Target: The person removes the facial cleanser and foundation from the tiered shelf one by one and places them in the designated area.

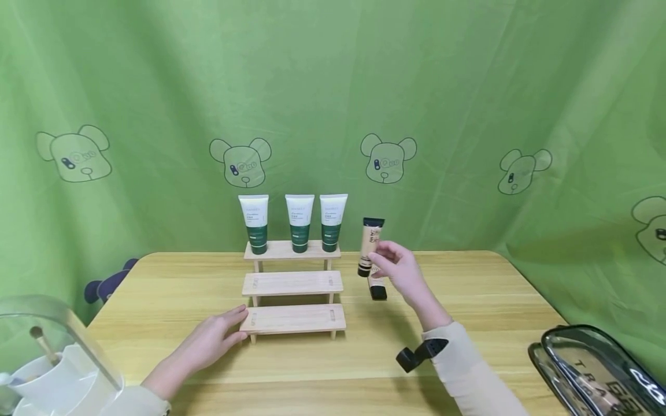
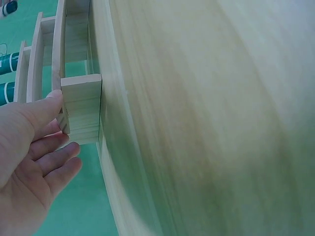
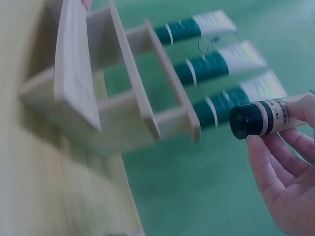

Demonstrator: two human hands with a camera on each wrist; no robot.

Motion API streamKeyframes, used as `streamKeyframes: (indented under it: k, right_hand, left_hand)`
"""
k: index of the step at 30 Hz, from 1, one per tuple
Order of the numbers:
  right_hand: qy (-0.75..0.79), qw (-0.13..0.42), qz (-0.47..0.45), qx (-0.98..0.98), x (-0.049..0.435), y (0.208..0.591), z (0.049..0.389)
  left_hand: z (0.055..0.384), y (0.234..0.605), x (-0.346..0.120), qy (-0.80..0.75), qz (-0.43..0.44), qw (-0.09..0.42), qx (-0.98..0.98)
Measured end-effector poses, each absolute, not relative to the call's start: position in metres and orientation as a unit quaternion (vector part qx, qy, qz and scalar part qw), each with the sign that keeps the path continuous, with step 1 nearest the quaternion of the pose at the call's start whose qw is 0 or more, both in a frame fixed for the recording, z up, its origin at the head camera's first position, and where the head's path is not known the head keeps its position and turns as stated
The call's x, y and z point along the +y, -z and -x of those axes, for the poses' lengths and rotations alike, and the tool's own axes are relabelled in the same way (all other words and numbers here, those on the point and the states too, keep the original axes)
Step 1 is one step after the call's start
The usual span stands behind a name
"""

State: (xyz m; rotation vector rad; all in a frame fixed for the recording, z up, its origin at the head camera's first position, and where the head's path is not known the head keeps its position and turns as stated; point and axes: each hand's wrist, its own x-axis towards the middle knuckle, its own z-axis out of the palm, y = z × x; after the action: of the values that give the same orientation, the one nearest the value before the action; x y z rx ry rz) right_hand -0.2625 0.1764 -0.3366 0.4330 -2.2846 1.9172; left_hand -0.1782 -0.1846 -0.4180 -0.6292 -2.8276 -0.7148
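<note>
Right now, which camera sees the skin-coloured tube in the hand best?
The right wrist view: the beige tube fills the frame near its dark cap, pinched by the right hand. The head view shows the whole tube, but small. The left wrist view misses it.

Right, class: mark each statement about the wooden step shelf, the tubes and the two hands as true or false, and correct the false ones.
1. Three green-and-white tubes stand on the top step of the shelf. True.
2. The right hand holds a beige tube. True.
3. The left hand grips a green tube. False: it touches the shelf's bottom step.
4. The middle step holds a tube. False: it is bare.
5. Another beige tube lies on the table. True.
</note>
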Motion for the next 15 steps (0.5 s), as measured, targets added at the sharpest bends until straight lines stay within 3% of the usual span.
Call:
streamKeyframes:
  k: [15]
  right_hand:
    - [-0.605,0.099,-0.065,-0.788,0.275,0.36,0.272]
  left_hand:
    - [0.179,0.42,-0.187,0.239,0.215,0.076,-0.944]
